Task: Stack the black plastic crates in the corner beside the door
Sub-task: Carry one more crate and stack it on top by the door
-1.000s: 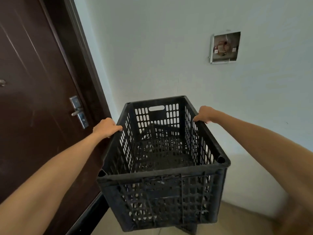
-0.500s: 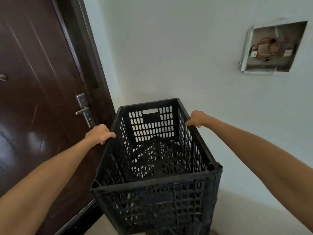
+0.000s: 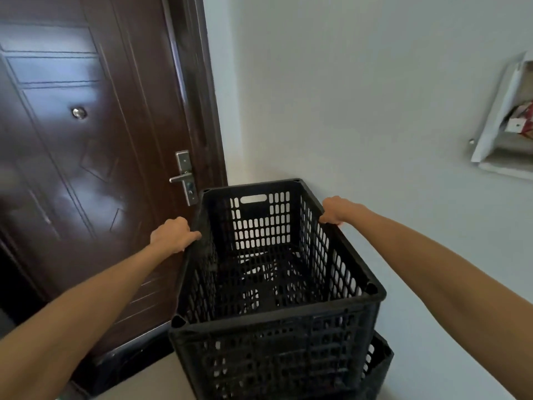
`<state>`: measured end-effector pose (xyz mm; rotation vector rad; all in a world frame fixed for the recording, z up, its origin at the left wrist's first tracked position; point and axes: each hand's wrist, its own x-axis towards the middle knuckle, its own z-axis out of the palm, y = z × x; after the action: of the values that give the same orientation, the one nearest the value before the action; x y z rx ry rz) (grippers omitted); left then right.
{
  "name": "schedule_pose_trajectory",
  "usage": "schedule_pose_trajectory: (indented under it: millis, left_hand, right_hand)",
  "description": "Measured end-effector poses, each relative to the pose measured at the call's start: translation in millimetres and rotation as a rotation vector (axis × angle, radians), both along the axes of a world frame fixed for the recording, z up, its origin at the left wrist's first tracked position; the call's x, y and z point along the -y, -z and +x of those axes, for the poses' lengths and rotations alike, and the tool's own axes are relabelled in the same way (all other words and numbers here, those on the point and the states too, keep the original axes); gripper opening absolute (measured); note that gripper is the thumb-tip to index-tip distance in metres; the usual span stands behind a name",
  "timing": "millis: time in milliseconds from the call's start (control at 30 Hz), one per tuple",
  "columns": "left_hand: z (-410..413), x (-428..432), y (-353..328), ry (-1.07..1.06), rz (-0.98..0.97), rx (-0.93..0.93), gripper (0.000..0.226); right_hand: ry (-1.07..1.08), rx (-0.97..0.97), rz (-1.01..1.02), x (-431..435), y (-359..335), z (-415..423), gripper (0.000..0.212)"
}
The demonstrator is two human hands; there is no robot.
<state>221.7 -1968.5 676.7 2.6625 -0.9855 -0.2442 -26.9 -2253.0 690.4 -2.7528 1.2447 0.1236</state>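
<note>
A black perforated plastic crate (image 3: 277,345) fills the lower middle of the head view, in the corner to the right of the door. My left hand (image 3: 173,233) grips its left rim and my right hand (image 3: 336,210) grips its right rim. Under it, at the lower right, the corner of a second black crate (image 3: 380,362) sticks out. I cannot tell whether the upper crate rests on the lower one or is held just above it. The upper crate is empty.
A dark brown door (image 3: 86,168) with a metal lever handle (image 3: 183,177) stands to the left, its frame beside the crate. A pale wall (image 3: 360,96) runs behind and to the right, with an open recessed box (image 3: 507,125) in it. A strip of beige floor (image 3: 155,382) shows below.
The crate has come closer to the corner and lower, and the second crate's corner now shows beneath it. The view has swung left, so more of the door shows. Both hands keep their grip.
</note>
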Motion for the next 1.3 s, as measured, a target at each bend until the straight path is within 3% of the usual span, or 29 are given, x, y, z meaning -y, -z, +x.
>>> schedule_pose_trajectory:
  millis: [233,467,700,1000,1067,1133,1200,1300]
  left_hand:
    - [-29.7,16.0,-5.4,-0.017,0.064,0.019,0.035]
    - [-72.2,25.1,-8.6,0.029,0.129,-0.062,0.041]
    - [-106.9,23.6,-9.9,0.06,0.315,0.153,0.04]
    - [-98.5,-6.7,-3.3,0.086,0.267,0.084,0.044]
    - [-99.2,-12.1,3.0,0.118,0.24,0.178,0.047]
    - [-99.9,-16.5,9.4,0.175,0.21,0.4,0.054]
    - [-98.6,-18.9,10.8,0.251,0.181,0.617,0.06]
    - [-92.0,-15.3,8.5,0.38,0.136,0.774,0.059]
  right_hand:
    - [-0.098,-0.169,-0.129,26.9,-5.3,3.1,0.034]
    - [-0.115,-0.241,-0.297,46.6,1.1,-13.4,0.044]
    - [-0.125,-0.184,-0.399,45.8,14.9,-26.8,0.033]
    - [-0.134,-0.245,-0.441,15.9,26.9,-14.4,0.034]
    - [-0.112,-0.271,-0.458,10.6,26.2,-11.8,0.037]
    - [-0.09,-0.268,-0.467,5.9,26.7,-10.9,0.043]
    - [-0.09,-0.209,-0.493,-1.5,27.8,-9.7,0.051]
    - [-0.151,-0.114,-0.529,-24.1,29.0,-7.9,0.061]
